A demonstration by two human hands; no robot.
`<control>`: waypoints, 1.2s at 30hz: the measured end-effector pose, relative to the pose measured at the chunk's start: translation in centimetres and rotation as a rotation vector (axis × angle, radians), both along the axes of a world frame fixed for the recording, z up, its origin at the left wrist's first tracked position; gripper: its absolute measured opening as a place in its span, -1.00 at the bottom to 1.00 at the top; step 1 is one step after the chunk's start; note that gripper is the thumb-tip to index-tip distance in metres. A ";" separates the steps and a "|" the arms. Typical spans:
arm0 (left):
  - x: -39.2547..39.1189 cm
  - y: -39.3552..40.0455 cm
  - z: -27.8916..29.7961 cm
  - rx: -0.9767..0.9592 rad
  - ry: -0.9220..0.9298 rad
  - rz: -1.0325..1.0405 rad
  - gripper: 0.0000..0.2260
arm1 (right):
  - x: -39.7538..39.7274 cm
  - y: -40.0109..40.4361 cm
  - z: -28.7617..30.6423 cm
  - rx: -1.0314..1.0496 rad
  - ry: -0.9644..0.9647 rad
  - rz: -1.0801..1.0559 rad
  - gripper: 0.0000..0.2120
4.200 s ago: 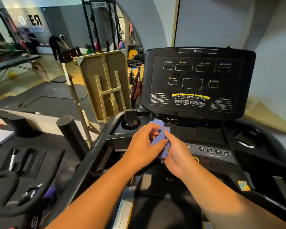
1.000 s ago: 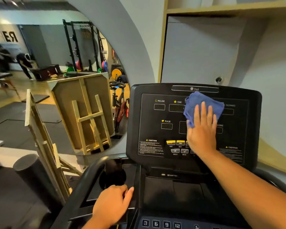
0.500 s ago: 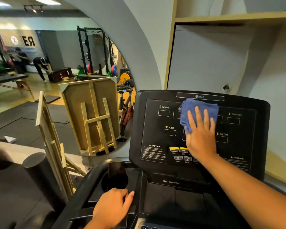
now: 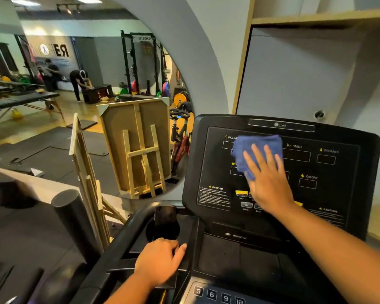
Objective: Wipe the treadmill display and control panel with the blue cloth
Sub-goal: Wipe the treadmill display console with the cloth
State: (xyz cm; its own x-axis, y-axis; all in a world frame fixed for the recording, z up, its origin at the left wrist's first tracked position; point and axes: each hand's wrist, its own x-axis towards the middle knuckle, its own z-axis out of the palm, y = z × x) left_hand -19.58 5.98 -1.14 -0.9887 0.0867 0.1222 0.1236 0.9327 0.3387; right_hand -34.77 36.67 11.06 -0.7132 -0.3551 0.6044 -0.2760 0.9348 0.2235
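Note:
The black treadmill display (image 4: 329,172) stands upright ahead of me, with yellow labels and a row of yellow buttons. My right hand (image 4: 269,181) lies flat on its upper left half, fingers spread, pressing the blue cloth (image 4: 250,148) against the screen between the INCLINE and SPEED labels. Below, the control panel (image 4: 215,295) shows numbered keys at the bottom edge. My left hand (image 4: 160,260) rests closed on the treadmill's left console ledge, just below a cup holder (image 4: 162,231) that holds a dark phone.
A curved black handrail (image 4: 119,238) runs down the left. A black foam roller (image 4: 75,220) and a wooden easel frame (image 4: 88,183) stand to the left, in front of a large wall mirror. People and weight racks appear in the mirror. A grey wall rises behind the display.
My right hand has slid the blue cloth leftward across the upper display, from the middle toward the INCLINE label. My left hand stays on the console ledge.

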 end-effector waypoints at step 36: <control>-1.0 -0.5 -2.0 -0.021 -0.050 0.043 -0.43 | 6.2 6.1 -5.4 0.436 -0.330 0.429 -0.44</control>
State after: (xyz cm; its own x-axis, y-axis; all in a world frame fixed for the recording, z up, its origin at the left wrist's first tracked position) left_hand -20.54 5.49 -3.09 -0.9964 0.0460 0.0713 0.0667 0.9436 0.3242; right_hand -28.57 42.74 5.64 -0.5776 -0.8076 0.1187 -0.7189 0.5722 0.3948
